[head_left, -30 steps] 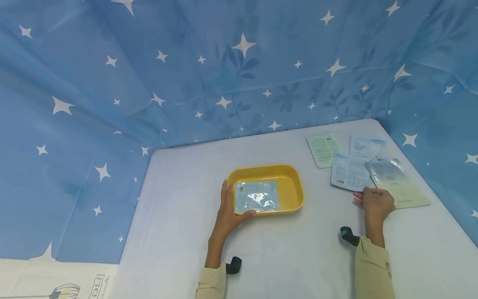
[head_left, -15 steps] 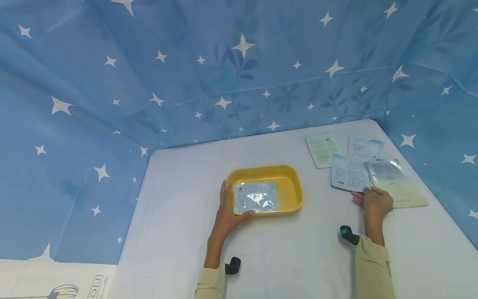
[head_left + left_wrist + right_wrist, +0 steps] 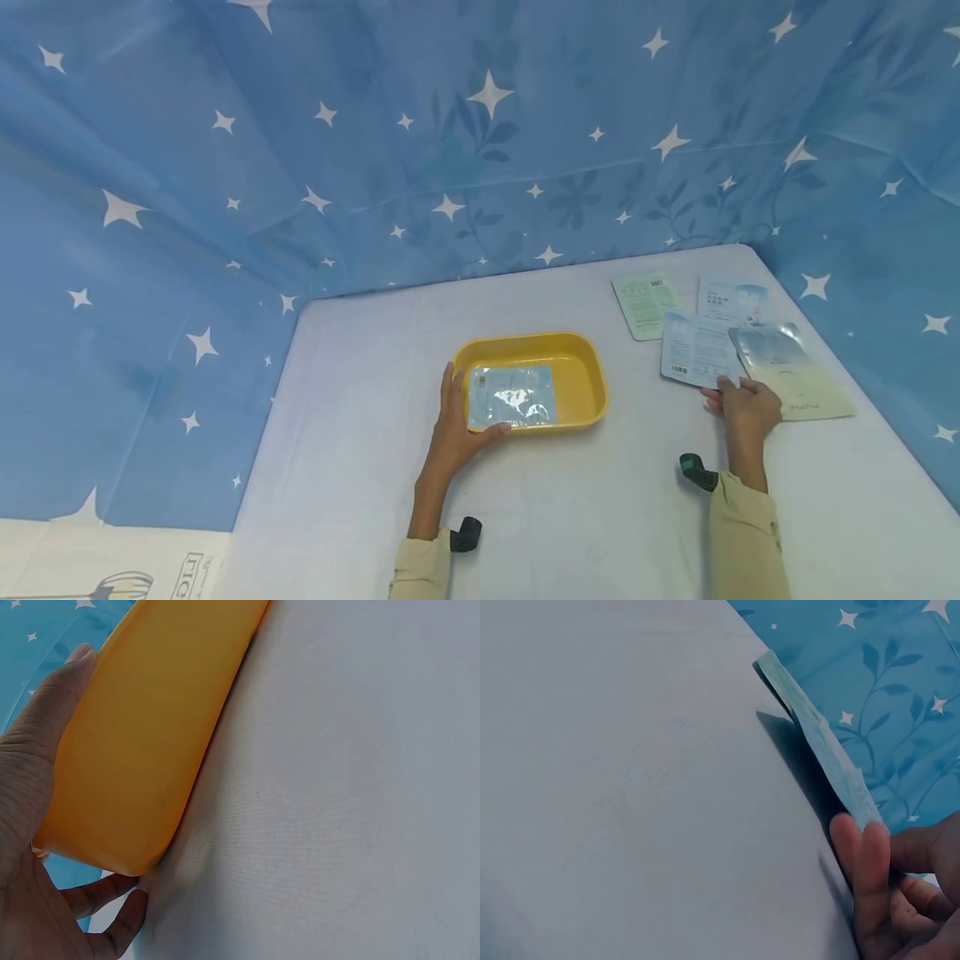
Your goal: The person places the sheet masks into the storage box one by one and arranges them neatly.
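A yellow plastic tray (image 3: 587, 398) lies on the table with a light blue sheet mask packet (image 3: 513, 396) flat inside, toward its left end. My left hand (image 3: 454, 431) grips the tray's near left corner, thumb along the front rim and fingers round the left end. Over on the right, my right hand (image 3: 750, 410) pinches the near edge of another pale blue sheet mask packet (image 3: 697, 348), thumb on top and fingers beneath. In the right wrist view that packet (image 3: 832, 746) appears edge-on, slanting above the cloth, with a shadow under it.
Around the held packet lie a green packet (image 3: 643, 306), a white-and-blue packet (image 3: 723, 298) and a silver-to-cream packet (image 3: 798, 375). The white-and-blue one is partly covered. A white cloth (image 3: 360, 400) covers the table, and a blue starry curtain (image 3: 420, 142) stands behind it.
My right hand has shifted slightly left, its thumb now over the near edge of the pale blue packet. The left hand stays on the tray.
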